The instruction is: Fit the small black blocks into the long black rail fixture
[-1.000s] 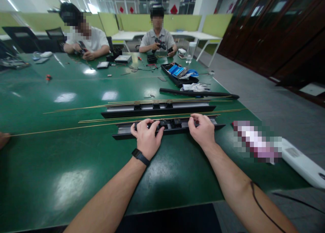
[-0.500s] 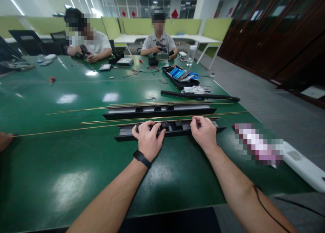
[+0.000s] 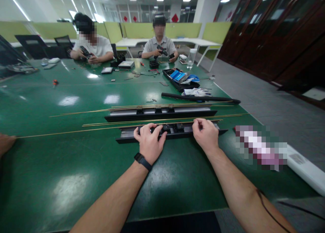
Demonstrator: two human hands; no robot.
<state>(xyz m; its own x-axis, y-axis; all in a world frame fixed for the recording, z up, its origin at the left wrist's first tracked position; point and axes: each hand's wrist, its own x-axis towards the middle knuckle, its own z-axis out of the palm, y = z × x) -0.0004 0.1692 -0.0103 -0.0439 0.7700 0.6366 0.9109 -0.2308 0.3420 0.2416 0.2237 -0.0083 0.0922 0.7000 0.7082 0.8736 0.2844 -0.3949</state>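
Observation:
A black channel rail [image 3: 175,135] with a pale inner face lies in front of me, and black blocks [image 3: 179,127] sit in it. My left hand [image 3: 149,140], a dark band on its wrist, is bent over the rail's left half, thumb on the near side and fingers over the blocks. Its fingertips are partly hidden. At the rail's right end my right hand [image 3: 207,133] is closed in a pinch on a thin brass rod [image 3: 63,132]. The rod runs left along the rail to another person's hand [image 3: 7,143] at the table's left edge.
A second channel rail [image 3: 162,115] with more brass rods lies behind. Farther back are a black tube [image 3: 200,97], white gloves [image 3: 196,92] and a black tray [image 3: 175,81] of blue packs. A white device [image 3: 304,168] lies at right. Two people sit across the green table [image 3: 76,199].
The whole view has shifted slightly down as my head moved. Both my hands keep their places at the rail, and the brass rod shows no clear movement.

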